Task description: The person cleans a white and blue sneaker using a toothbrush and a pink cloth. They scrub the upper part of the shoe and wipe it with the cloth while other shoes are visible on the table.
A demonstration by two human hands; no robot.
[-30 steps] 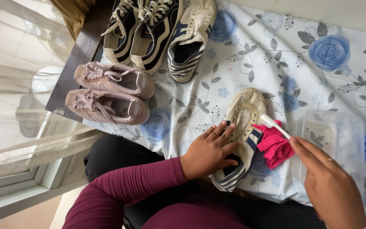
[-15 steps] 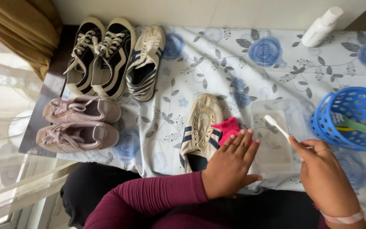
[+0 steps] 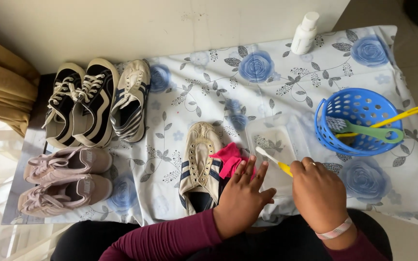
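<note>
From my remote seat, the left hand (image 3: 242,200) lay flat, fingers spread, beside the pink cloth (image 3: 229,160) and the cream striped sneaker (image 3: 198,166) at its 10 o'clock. The right hand (image 3: 319,194) was clamped on a yellow-handled toothbrush (image 3: 272,159), bristles over the clear tray (image 3: 277,150) at 11 o'clock. I judged a careless flick could spatter the floral tablecloth (image 3: 218,92). At 1 o'clock, the blue basket (image 3: 359,108) held 2 brushes near the edge; a nudge might tip it. Farther off, the white bottle (image 3: 305,34) could topple.
</note>
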